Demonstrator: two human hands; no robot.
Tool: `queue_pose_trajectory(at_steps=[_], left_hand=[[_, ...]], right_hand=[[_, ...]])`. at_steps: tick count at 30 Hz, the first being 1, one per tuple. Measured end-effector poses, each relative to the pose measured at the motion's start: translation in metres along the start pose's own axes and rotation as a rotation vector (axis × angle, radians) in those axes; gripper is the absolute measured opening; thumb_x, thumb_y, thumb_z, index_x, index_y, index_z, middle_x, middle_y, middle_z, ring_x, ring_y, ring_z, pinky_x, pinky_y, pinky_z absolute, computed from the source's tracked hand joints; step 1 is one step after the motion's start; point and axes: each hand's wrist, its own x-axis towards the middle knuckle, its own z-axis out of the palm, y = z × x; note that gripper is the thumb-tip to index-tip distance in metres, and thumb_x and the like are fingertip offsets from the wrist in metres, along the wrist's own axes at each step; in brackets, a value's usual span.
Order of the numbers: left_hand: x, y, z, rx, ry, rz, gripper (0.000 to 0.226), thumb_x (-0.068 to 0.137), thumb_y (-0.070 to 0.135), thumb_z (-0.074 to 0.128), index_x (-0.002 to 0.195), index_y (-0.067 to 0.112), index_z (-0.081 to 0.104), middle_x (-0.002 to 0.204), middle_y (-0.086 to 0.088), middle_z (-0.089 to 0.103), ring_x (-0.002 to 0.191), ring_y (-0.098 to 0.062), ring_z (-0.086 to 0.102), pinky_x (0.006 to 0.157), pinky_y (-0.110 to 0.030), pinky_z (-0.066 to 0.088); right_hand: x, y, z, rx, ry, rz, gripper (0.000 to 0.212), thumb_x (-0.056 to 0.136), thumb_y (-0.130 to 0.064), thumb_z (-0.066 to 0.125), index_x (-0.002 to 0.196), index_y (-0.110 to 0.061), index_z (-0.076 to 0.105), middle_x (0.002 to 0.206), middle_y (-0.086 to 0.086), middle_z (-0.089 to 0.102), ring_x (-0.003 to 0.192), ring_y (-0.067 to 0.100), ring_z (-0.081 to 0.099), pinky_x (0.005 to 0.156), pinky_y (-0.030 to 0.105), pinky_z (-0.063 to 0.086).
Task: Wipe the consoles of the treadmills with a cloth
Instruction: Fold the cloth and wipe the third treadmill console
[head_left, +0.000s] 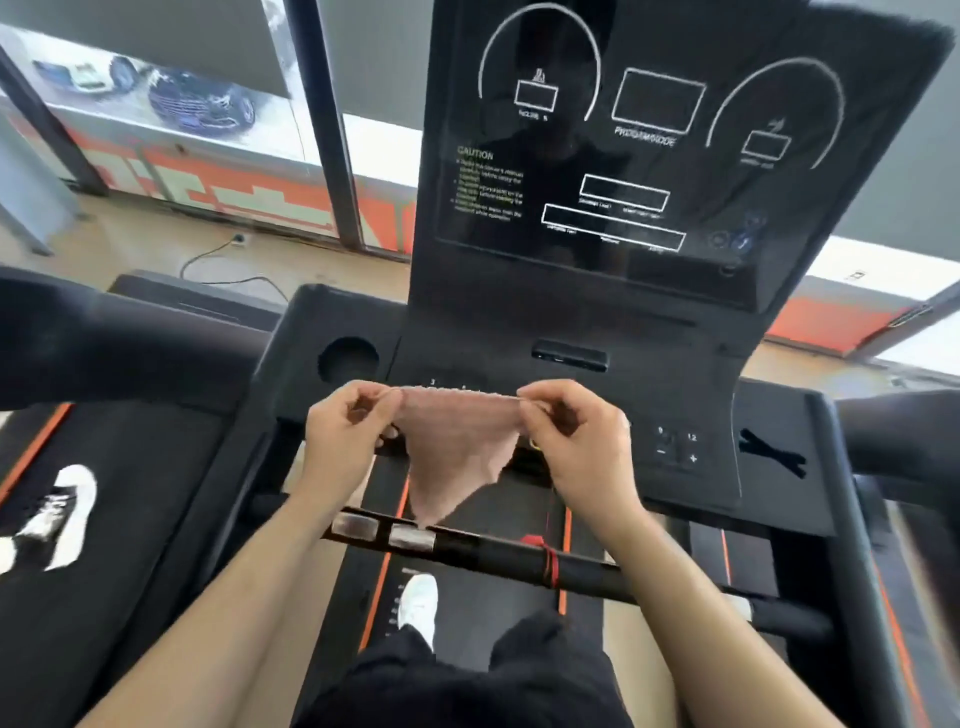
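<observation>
A pink cloth (457, 447) hangs stretched between my two hands, its lower corner dangling down to the front handlebar (519, 558). My left hand (345, 428) pinches the cloth's upper left corner and my right hand (576, 436) pinches its upper right corner. Behind the cloth rises the black treadmill console (649, 156), a dark glossy panel with white outlines and a caution text. Its lower button deck (680, 447) sits just beyond my right hand. The cloth is held in the air in front of the deck, apart from the screen.
A round cup holder (348, 359) lies at the deck's left. A second treadmill's belt (93, 519) with a white logo runs on the left, another machine's arm (904, 431) on the right. Windows and a floor cable (218, 260) lie behind. My white shoe (418, 603) stands on the belt.
</observation>
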Motion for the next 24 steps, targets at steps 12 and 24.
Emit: queue_pose_trajectory(at_steps=[12, 24], left_hand=[[0.161, 0.070, 0.030, -0.193, 0.133, 0.053, 0.009, 0.095, 0.021, 0.071, 0.088, 0.026, 0.072, 0.086, -0.001, 0.076, 0.082, -0.016, 0.070, 0.078, -0.030, 0.058], [0.215, 0.067, 0.061, -0.258, 0.171, -0.114, 0.014, 0.096, 0.030, 0.069, 0.099, 0.016, 0.073, 0.098, -0.005, 0.076, 0.098, -0.025, 0.072, 0.090, -0.041, 0.062]], right_hand=[[0.175, -0.052, 0.004, -0.090, 0.138, -0.270, 0.012, 0.092, -0.009, 0.070, 0.100, -0.017, 0.074, 0.095, -0.009, 0.074, 0.090, 0.001, 0.067, 0.081, 0.012, 0.050], [0.237, -0.018, 0.072, -0.901, -0.050, -0.731, 0.051, 0.097, -0.040, 0.056, 0.146, -0.027, 0.050, 0.163, 0.008, 0.034, 0.145, 0.049, 0.026, 0.120, 0.066, 0.019]])
